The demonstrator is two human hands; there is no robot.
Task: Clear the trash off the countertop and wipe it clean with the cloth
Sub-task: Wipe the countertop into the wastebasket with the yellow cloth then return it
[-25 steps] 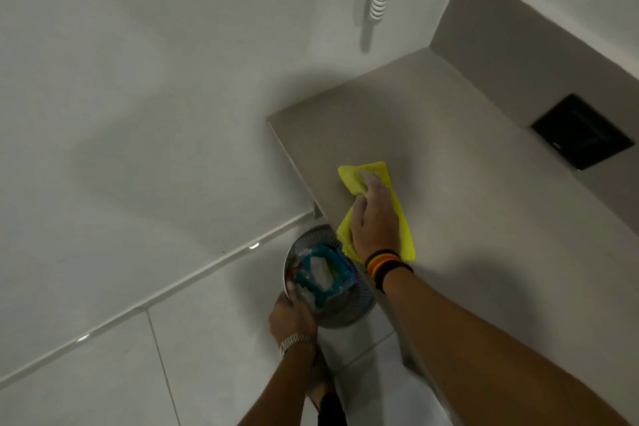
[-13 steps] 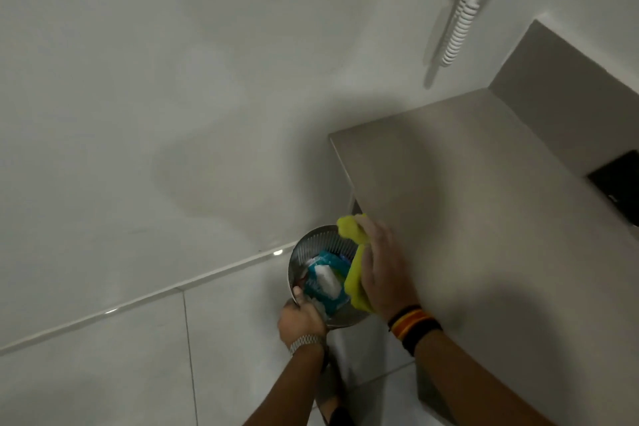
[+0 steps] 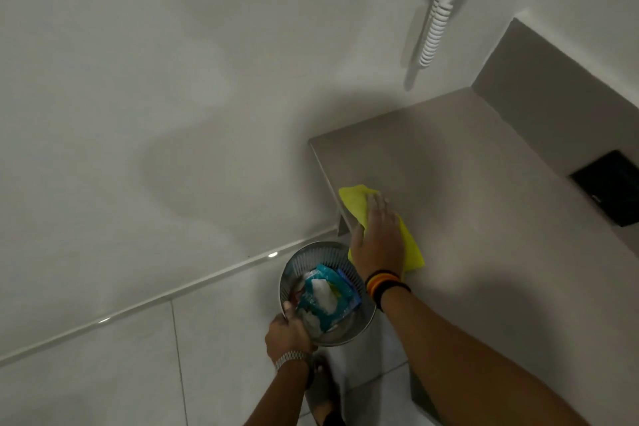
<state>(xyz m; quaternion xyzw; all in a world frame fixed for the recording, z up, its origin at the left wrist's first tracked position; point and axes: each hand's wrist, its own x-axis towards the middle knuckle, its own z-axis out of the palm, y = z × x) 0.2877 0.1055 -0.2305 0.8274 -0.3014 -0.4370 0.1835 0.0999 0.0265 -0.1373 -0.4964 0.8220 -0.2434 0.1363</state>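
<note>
A yellow cloth [image 3: 356,206] lies flat on the grey countertop [image 3: 484,218] near its left edge. My right hand [image 3: 378,239] presses down on it, fingers spread over the cloth. Just below the counter's edge a round metal mesh bin [image 3: 301,263] is held up by my left hand [image 3: 287,334], which grips its near rim. Inside the bin lie teal and white wrappers [image 3: 325,297].
A white wall rises behind the counter, with a ribbed hose [image 3: 437,21] hanging down it. A dark square panel [image 3: 612,187] sits in the grey ledge at the right. Pale floor tiles [image 3: 103,373] spread out below the bin.
My right hand swept the cloth off the counter's edge over the bin, then moved it back onto the countertop. The bin stays held under the edge.
</note>
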